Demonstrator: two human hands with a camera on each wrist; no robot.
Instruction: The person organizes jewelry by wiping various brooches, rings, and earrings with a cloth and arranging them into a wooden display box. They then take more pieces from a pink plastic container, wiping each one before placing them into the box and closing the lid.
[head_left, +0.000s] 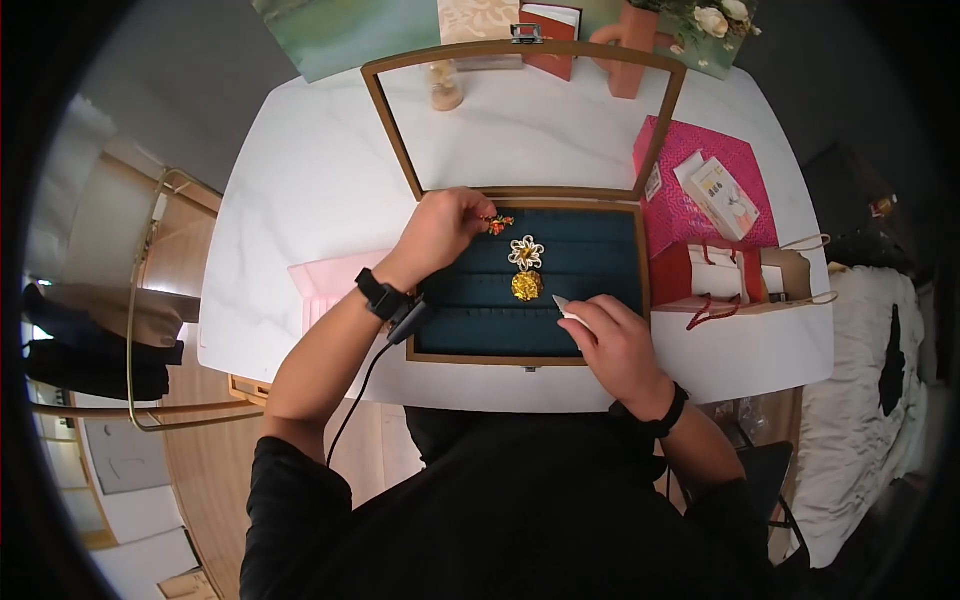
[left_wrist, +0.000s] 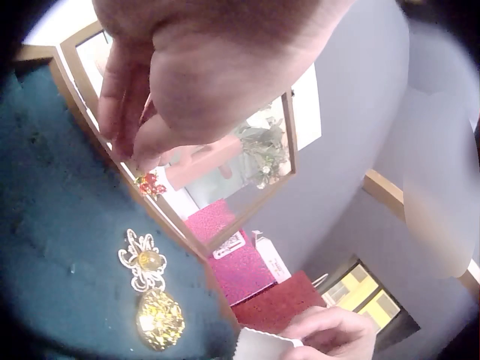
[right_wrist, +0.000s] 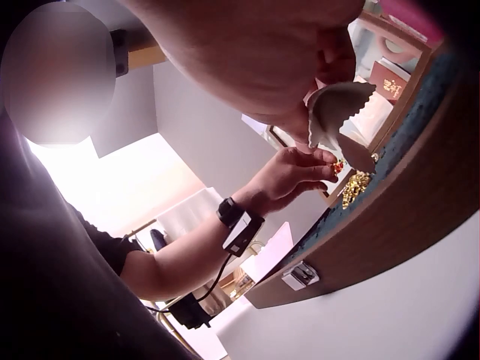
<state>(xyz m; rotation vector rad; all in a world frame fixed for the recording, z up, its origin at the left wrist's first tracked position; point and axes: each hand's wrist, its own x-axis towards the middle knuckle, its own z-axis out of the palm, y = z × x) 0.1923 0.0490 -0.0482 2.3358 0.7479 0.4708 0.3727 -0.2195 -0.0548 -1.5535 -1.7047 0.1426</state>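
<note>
Find the red ornament (head_left: 497, 225) over the far part of the dark green lining (head_left: 459, 292), left of centre in the wooden case (head_left: 470, 359). Can't confirm contact with the lining. Looks small, light and stiff, probably metal set with stones; expect slick faces and little room for fingers. Treat projecting bits as fragile: could bend, snag cloth or shed a stone if squeezed. Best to take hold at opposite metal edges, light pinch, clear of the stones. Already pinched at one edge between thumb and fingertips of the left hand (head_left: 443, 232). Fairly near, toward the wearer, see the openwork flower ornament (head_left: 526, 253) with amber centre, and just beside it the chunky yellow ornament (head_left: 527, 287). Nearer the front right, note the right hand (head_left: 614, 347) with thumb and fingers closed on a white cloth (right_wrist: 335, 112), zigzag-edged and soft-looking, apart from all three ornaments. Farther out, see the clear-paned lid (head_left: 391, 132) raised at the far side. To the right of the case, note a pink package (head_left: 738, 155) under a small box (head_left: 726, 200), plus a red paper bag (head_left: 670, 279), all on the white surface (head_left: 270, 180).
</note>
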